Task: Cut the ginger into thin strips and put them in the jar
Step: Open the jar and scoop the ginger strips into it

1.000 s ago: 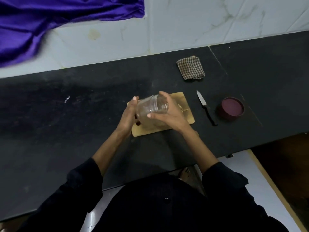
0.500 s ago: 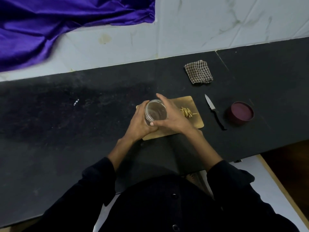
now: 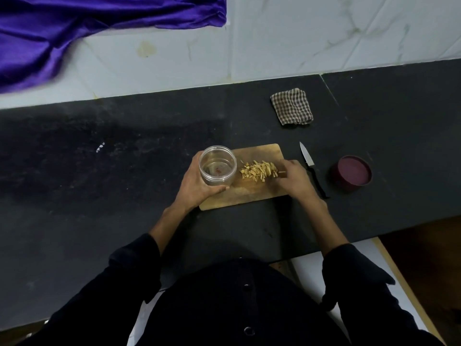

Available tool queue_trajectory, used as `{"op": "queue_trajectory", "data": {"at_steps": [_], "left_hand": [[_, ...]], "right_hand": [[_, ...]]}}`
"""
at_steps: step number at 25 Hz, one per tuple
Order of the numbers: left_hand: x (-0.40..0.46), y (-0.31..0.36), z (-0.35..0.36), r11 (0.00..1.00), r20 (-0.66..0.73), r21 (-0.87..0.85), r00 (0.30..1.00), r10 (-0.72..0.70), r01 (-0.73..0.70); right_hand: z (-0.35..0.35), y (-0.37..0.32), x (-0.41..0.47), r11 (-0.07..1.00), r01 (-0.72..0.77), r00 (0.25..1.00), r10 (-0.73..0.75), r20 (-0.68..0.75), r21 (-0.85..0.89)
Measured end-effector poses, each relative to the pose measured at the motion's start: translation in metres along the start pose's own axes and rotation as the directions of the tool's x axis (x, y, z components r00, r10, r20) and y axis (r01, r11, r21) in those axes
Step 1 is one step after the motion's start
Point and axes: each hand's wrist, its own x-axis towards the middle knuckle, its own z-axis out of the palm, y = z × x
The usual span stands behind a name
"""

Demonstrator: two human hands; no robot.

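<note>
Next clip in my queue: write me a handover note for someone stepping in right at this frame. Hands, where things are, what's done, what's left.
Left hand: grips the open jar, upright at the left end of the cutting board.
Right hand: at the right edge of the ginger strips, fingers touching the pile; grip unclear.
Knife lies on the counter right of the board; the lid sits beyond it.
Done: ginger cut into strips, piled on the board.
Left: move the strips into the jar, which looks nearly empty.
</note>
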Motion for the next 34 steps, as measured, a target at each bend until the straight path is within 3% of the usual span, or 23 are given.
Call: {"op": "queue_trajectory", "data": {"at_steps": [6, 9, 13, 17, 20, 22, 24, 30, 32, 34], "left_hand": [[0.005, 0.004, 0.004, 1.000, 0.025, 0.004, 1.000, -0.002, 0.002], [0.004, 0.004, 0.004, 1.000, 0.030, -0.004, 1.000, -0.004, 0.004], [0.004, 0.005, 0.004, 1.000, 0.046, -0.002, 0.999, -0.004, 0.004], [0.003, 0.003, 0.003, 1.000, 0.044, -0.008, 0.999, -0.009, 0.009], [0.004, 0.002, 0.004, 1.000, 0.052, -0.018, 0.999, -0.002, 0.003], [0.004, 0.001, 0.003, 1.000, 0.058, -0.026, 0.998, -0.004, 0.005], [0.004, 0.000, 0.003, 0.999, 0.059, -0.035, 0.998, -0.011, 0.013], [0.004, -0.002, 0.005, 0.998, 0.051, -0.054, 0.999, -0.010, 0.012], [0.004, -0.002, 0.005, 0.998, 0.047, -0.058, 0.999, -0.006, 0.009], [0.005, -0.002, 0.004, 0.998, 0.048, -0.059, 0.999, -0.005, 0.008]], "right_hand": [[0.020, -0.023, 0.005, 0.968, 0.185, 0.982, -0.176, 0.071, -0.171], [0.031, -0.029, 0.002, 0.928, 0.253, 0.961, -0.273, -0.038, -0.275], [0.026, -0.027, 0.001, 0.930, 0.278, 0.937, -0.318, -0.146, -0.240], [0.015, -0.031, 0.001, 0.949, 0.313, 0.900, -0.309, -0.307, -0.039], [0.013, -0.026, 0.009, 0.959, 0.158, 0.958, -0.090, -0.271, 0.237], [0.009, -0.022, 0.012, 0.844, 0.026, 0.976, 0.095, -0.196, 0.536], [0.000, -0.025, 0.007, 0.699, -0.017, 0.976, 0.166, -0.139, 0.715], [-0.024, -0.068, -0.009, 0.532, 0.032, 0.999, 0.015, -0.047, 0.846], [-0.022, -0.088, -0.010, 0.573, 0.053, 0.997, -0.072, -0.014, 0.818], [-0.014, -0.109, -0.010, 0.713, 0.105, 0.989, -0.145, 0.000, 0.693]]}}
